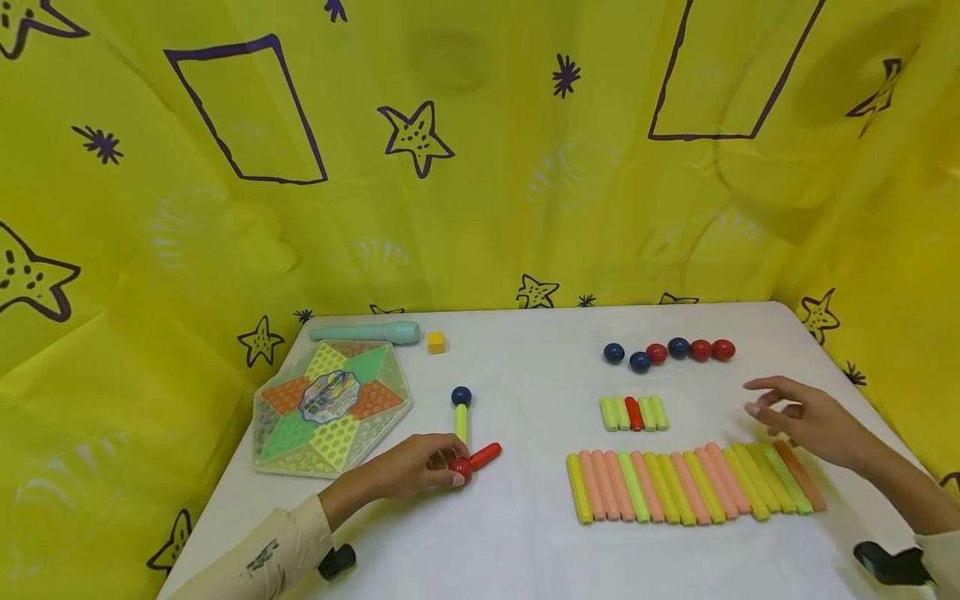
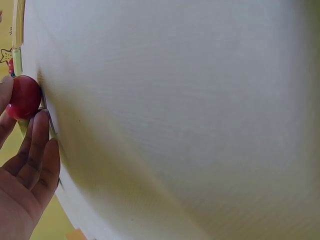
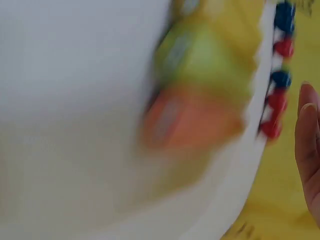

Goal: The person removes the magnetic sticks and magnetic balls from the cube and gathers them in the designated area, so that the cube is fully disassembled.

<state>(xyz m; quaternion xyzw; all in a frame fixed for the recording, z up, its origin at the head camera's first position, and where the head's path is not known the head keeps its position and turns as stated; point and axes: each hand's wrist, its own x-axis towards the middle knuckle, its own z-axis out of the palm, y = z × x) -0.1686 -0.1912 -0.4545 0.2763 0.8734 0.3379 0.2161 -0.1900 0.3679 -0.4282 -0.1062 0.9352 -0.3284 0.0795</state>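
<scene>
In the head view my left hand point(image 1: 420, 467) pinches a red ball point(image 1: 462, 471) between thumb and fingers, low over the table. The left wrist view shows the same red ball point(image 2: 24, 97) at the fingertips. A short red rod point(image 1: 486, 455) points away from the ball to the right. Behind it a yellow-green rod point(image 1: 461, 423) runs to a dark blue ball point(image 1: 461, 396). My right hand point(image 1: 813, 421) holds nothing, fingers loosely bent, above the right end of a row of long pink, yellow and green rods point(image 1: 678, 487). In the right wrist view these rods point(image 3: 200, 120) are blurred.
Short rods point(image 1: 611, 414), one of them red, lie behind the long row. Farther back are several red and blue balls point(image 1: 678, 347). At left lies a hexagonal patterned case point(image 1: 330, 408), with a teal stick point(image 1: 363, 333) and a small yellow cube point(image 1: 437, 342) behind it.
</scene>
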